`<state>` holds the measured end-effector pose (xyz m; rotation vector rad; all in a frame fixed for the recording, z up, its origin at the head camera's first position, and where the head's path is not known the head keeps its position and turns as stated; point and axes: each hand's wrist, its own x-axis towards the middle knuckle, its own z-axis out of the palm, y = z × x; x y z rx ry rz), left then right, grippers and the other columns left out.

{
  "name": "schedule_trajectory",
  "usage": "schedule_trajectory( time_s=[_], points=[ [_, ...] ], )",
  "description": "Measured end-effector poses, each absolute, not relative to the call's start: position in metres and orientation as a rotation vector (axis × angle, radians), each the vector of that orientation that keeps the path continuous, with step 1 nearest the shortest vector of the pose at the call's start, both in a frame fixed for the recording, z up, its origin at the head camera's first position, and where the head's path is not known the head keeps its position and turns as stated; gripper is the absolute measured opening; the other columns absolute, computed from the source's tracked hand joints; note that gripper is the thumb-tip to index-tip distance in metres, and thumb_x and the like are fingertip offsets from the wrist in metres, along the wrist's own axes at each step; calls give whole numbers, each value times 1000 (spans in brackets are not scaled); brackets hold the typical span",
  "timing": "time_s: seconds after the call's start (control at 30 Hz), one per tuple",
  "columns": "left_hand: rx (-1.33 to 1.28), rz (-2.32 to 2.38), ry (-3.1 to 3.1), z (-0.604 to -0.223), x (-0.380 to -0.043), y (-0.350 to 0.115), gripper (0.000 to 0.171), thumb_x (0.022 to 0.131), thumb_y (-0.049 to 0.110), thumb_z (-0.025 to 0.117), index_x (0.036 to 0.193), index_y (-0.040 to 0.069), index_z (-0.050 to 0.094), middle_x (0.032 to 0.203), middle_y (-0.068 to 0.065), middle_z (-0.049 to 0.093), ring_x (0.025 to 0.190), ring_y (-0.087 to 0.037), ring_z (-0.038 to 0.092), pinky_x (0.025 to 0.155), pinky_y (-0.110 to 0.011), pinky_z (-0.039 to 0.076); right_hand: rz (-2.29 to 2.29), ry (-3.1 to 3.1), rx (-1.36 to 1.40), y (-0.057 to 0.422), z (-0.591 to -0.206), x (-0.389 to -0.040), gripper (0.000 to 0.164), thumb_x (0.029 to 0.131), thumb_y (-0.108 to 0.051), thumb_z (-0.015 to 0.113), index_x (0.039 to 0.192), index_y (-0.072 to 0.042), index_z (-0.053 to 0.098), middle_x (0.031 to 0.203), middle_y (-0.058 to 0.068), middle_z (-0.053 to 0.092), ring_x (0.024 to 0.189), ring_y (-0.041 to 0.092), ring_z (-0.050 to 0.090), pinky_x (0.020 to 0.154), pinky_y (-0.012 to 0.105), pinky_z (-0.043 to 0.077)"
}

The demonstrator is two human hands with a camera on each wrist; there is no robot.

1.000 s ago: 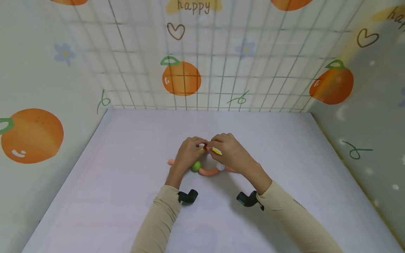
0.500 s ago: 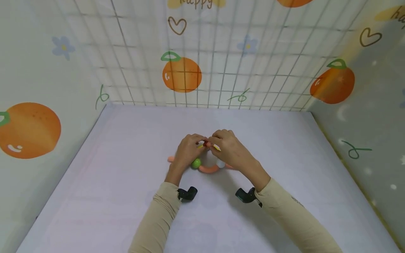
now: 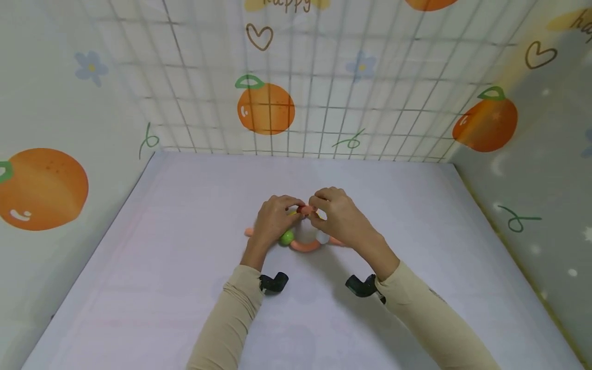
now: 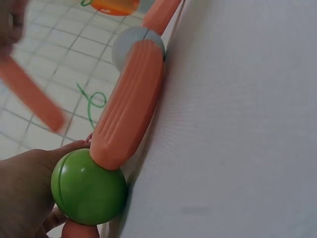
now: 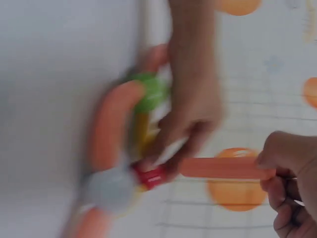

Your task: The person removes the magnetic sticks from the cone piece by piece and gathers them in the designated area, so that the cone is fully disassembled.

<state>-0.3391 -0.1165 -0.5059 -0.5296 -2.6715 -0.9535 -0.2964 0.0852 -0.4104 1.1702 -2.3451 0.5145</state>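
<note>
Orange rod (image 5: 223, 168) (straight) near red piece (image 5: 150, 177)

sleeves (image 3: 224, 321): beige, creased, right one with dark marking (image 3: 437, 294) | wrist cameras (image 3: 275, 283): black, elbow-shaped | hands (image 3: 275, 218): bare

left hand (image 3: 274, 219): pinching, knuckles bent, turned inward
right hand (image 3: 341, 217): thumb (image 5: 285, 148) and fingers (image 5: 278, 196) pinching, near the left hand
left arm (image 3: 226, 318): behind its hand, slanting inward
right arm (image 3: 435, 316): slanting inward likewise
</note>
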Motion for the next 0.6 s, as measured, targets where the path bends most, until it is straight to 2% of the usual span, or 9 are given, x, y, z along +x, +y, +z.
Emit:
schedule_trajectory(
  time_s=[0.27,0.6],
  points=[
    [-487,-1085,-2690,-507,-341,-117,27,85,32,82,111,25,77,113,9,71,94,-18,60,79,-37,48,876,-2180,983,114,-376,-286,19,79,2,79,98,-3,75,97,5,69,81,16,63,70,28,51],
    [-468,-1112,-2714,-507,-335,-114,27,88,30,80,113,24,75,119,5,69,101,-19,60,87,-39,49,989,-2333,680,174,-408,-283,16,83,-9,81,99,-11,77,92,-3,70,82,10,60,75,26,48]
  ],
)
